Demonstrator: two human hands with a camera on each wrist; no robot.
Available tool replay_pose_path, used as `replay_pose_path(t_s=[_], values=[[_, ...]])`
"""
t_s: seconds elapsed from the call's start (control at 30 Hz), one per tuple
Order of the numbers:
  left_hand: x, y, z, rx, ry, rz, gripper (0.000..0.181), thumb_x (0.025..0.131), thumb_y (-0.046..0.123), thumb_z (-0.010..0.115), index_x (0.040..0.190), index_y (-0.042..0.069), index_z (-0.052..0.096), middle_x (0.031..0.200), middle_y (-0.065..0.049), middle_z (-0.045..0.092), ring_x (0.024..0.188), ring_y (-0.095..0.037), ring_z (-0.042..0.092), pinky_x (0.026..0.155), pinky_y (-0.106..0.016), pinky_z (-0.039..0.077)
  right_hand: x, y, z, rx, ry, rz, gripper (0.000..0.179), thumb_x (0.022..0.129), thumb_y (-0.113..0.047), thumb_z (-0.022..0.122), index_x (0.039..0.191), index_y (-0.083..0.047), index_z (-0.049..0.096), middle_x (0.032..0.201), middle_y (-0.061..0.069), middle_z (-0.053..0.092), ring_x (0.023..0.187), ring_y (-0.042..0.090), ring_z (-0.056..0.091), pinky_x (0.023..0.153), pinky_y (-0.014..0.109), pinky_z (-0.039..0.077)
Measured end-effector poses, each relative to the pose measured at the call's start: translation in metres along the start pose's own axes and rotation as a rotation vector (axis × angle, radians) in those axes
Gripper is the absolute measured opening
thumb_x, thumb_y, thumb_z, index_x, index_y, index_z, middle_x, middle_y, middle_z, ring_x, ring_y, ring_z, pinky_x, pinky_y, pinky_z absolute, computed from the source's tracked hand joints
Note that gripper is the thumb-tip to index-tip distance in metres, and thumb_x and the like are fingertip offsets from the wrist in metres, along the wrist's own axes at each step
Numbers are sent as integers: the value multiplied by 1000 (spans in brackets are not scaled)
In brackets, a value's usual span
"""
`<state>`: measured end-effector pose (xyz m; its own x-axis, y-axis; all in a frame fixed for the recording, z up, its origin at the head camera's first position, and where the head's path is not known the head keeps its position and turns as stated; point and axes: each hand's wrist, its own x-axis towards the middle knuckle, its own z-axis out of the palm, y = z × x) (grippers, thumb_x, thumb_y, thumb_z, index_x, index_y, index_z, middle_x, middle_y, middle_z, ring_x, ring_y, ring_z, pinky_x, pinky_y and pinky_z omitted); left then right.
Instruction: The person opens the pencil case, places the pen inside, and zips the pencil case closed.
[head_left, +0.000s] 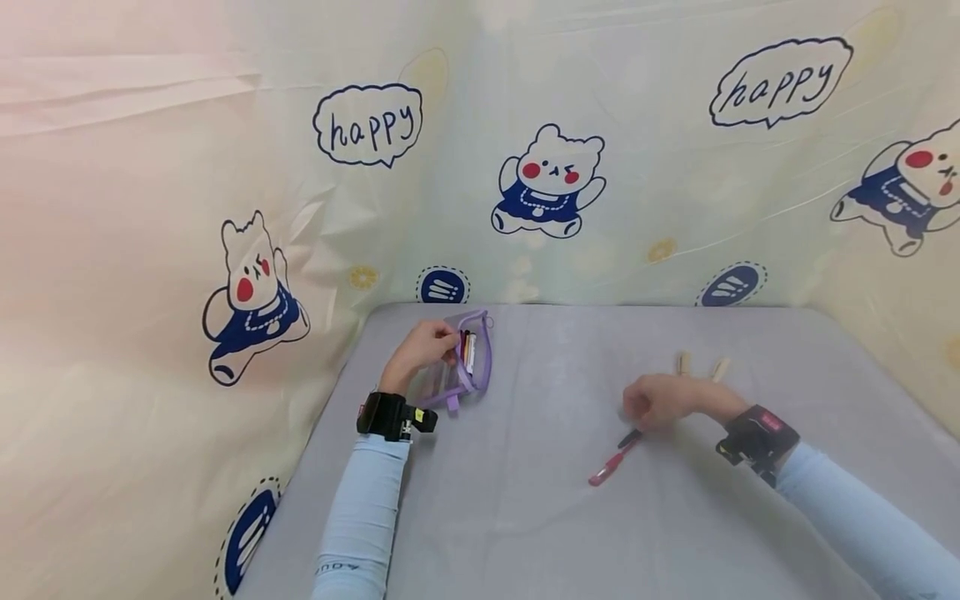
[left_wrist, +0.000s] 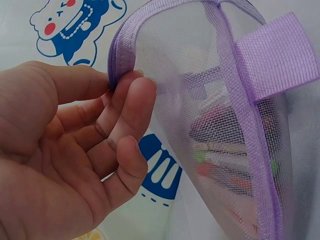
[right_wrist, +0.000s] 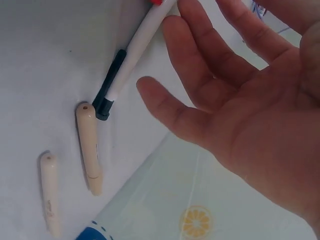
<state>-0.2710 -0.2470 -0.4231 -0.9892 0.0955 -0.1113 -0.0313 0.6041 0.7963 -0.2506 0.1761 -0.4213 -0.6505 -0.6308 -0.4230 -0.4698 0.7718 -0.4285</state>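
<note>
My left hand (head_left: 426,352) pinches the purple zipped edge of a clear mesh pencil pouch (left_wrist: 200,45) between thumb and fingertips. The pouch gapes, and several pens (head_left: 469,352) show inside it. Over the table at right, my right hand (head_left: 660,400) has loosely bent fingers. Close to those fingertips lies a white pen (right_wrist: 140,47) with a dark clip and end; the tips run out of the right wrist view, so a grip on it cannot be told. Below this hand, a red pen (head_left: 606,468) rests on the table beside a dark piece (head_left: 630,437).
Two beige pens (right_wrist: 89,145) (right_wrist: 50,195) lie on the grey table (head_left: 525,517) beyond my right wrist. A printed curtain (head_left: 465,100) with cartoon bears hangs along the back and both sides. A purple tab (left_wrist: 280,55) sticks out from the pouch.
</note>
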Motion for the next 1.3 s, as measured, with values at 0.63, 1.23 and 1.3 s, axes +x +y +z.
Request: replay_pose_path(t_s=[0.63, 1.23, 1.3], values=[[2, 0, 0, -26, -8, 10, 23, 101, 17, 52, 107, -1, 65, 85, -11, 66, 78, -26, 69, 89, -49, 54, -6, -9, 18, -299, 114, 14, 13, 83, -7, 73, 92, -16, 68, 83, -5, 62, 75, 10, 50, 71, 30, 47], [2, 0, 0, -46, -7, 8, 19, 100, 16, 54, 103, 1, 64, 85, -11, 65, 72, -19, 66, 87, -50, 55, 1, -11, 20, -352, 167, 9, 14, 83, -5, 71, 82, -17, 65, 73, -7, 57, 69, 11, 47, 65, 27, 42], [2, 0, 0, -51, -8, 7, 19, 100, 16, 54, 103, 0, 64, 85, -11, 65, 72, -19, 66, 88, -50, 55, 3, -10, 19, -368, 182, -6, 13, 84, -5, 71, 83, -16, 64, 73, -6, 55, 69, 11, 47, 64, 26, 42]])
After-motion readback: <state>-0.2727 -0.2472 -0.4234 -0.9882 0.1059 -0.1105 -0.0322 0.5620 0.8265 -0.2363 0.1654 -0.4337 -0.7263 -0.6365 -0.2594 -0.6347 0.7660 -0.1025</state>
